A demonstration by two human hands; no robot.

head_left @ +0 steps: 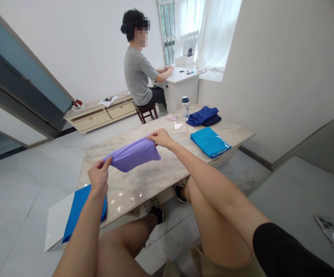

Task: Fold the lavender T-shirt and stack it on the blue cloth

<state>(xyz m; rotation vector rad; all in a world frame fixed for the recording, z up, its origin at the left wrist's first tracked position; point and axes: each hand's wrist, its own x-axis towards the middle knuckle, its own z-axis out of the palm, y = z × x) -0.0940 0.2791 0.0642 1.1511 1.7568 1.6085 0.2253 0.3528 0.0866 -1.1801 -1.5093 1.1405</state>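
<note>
A purple cloth (134, 154) is stretched between my two hands above the marble-topped table. My left hand (99, 175) pinches its left corner between thumb and fingers. At the upper right corner, my right hand (161, 138) grips the cloth the same way. The fabric hangs in a short folded band, its lower edge sagging; what kind of garment it is, I cannot tell. Under my left forearm lies a folded blue cloth (77, 207), partly hidden by the arm. A folded bright blue garment (210, 141) with white print lies to the right of my right hand.
The marble-topped table (132, 192) stands before my knees. Toward its far end are a water bottle (185, 108) and dark blue clothing (203, 116). Beyond, a person in grey (139, 77) sits at a white desk (184, 77). A phone (333, 234) lies on the grey seat at right.
</note>
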